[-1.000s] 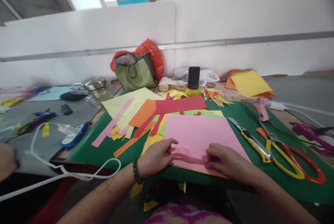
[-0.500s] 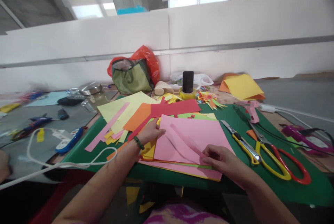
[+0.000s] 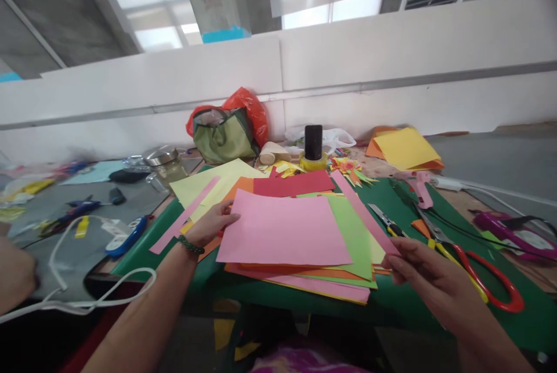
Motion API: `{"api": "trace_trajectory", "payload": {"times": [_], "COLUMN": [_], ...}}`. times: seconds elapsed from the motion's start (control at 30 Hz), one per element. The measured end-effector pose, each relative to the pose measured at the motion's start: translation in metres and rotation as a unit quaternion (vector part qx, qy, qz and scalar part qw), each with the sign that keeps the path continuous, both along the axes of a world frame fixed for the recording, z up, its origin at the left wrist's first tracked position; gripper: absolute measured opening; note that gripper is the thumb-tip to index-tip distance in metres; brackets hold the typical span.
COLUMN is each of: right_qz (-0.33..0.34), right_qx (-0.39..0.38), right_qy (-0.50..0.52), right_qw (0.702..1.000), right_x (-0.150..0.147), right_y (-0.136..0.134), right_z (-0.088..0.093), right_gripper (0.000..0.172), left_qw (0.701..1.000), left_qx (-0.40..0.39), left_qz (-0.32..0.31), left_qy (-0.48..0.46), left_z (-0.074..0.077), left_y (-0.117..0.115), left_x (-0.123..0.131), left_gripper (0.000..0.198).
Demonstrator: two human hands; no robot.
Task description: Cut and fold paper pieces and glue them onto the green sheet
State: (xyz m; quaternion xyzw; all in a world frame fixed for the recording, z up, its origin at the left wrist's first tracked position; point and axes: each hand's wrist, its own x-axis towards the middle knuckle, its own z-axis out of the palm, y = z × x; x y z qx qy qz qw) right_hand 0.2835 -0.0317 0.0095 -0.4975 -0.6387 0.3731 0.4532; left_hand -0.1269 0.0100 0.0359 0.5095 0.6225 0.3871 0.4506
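Note:
My left hand (image 3: 214, 223), with a green bead bracelet at the wrist, grips the left edge of a pink sheet (image 3: 285, 231). That sheet lies over a stack of green, orange and pink paper. Between the thumb and fingers of my right hand (image 3: 411, 260) is the lower end of a pink strip (image 3: 363, 210), which slants up and left over the green sheets (image 3: 351, 234). Another pink strip (image 3: 187, 216) rests on the pale yellow paper at the left. A red sheet (image 3: 292, 183) lies behind the stack.
To the right are a box cutter (image 3: 387, 221), large scissors (image 3: 448, 245) and a pink glue gun (image 3: 418, 187). A phone (image 3: 313, 142), a green bag (image 3: 224, 138) and a glass jar (image 3: 167, 167) stand behind. Another person's hand (image 3: 15, 268) shows at the left edge.
The pink strip has come off the pink sheet and moved right with my right hand. My left hand has shifted left with the pink sheet, uncovering green paper beneath.

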Motion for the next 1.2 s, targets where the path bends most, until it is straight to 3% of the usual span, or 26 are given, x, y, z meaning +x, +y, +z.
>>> {"api": "trace_trajectory", "payload": {"times": [0.1,0.27,0.37,0.5,0.67,0.9,1.07,1.2], "right_qz": [0.004,0.025,0.026,0.028,0.060,0.072,0.038,0.055], "right_qx": [0.012,0.008,0.014,0.011,0.000,-0.008,-0.008,0.005], "right_qy": [-0.004,-0.006,-0.021,-0.021,-0.043,-0.049,-0.021,-0.040], "right_qw": [1.000,1.000,0.999,0.999,0.997,0.996,0.999,0.998], "right_x": [-0.006,-0.016,-0.016,-0.013,-0.014,-0.012,-0.011,-0.010], "right_y": [-0.001,-0.004,-0.002,0.001,0.004,0.000,-0.003,-0.001], "right_z": [0.002,-0.001,-0.006,-0.010,-0.009,-0.007,-0.011,-0.011], "right_gripper": [0.043,0.043,0.042,0.043,0.039,0.035,0.041,0.041], "left_qw": [1.000,0.995,0.977,0.912,0.861,0.836,0.822,0.831], "left_qx": [-0.024,-0.050,-0.016,0.090,0.168,0.181,0.200,0.208], "left_qz": [0.006,0.023,0.125,0.319,0.417,0.459,0.485,0.473], "left_qy": [-0.013,-0.083,-0.170,-0.241,-0.239,-0.239,-0.222,-0.206], "left_z": [-0.003,-0.002,0.008,0.016,0.000,-0.025,-0.032,-0.034], "left_y": [-0.005,-0.017,-0.026,-0.028,-0.013,-0.001,0.003,-0.005], "left_x": [-0.016,-0.027,-0.037,-0.052,-0.053,-0.034,-0.034,-0.030], "left_gripper": [0.056,0.033,0.022,0.025,0.019,0.014,0.015,0.013]}}
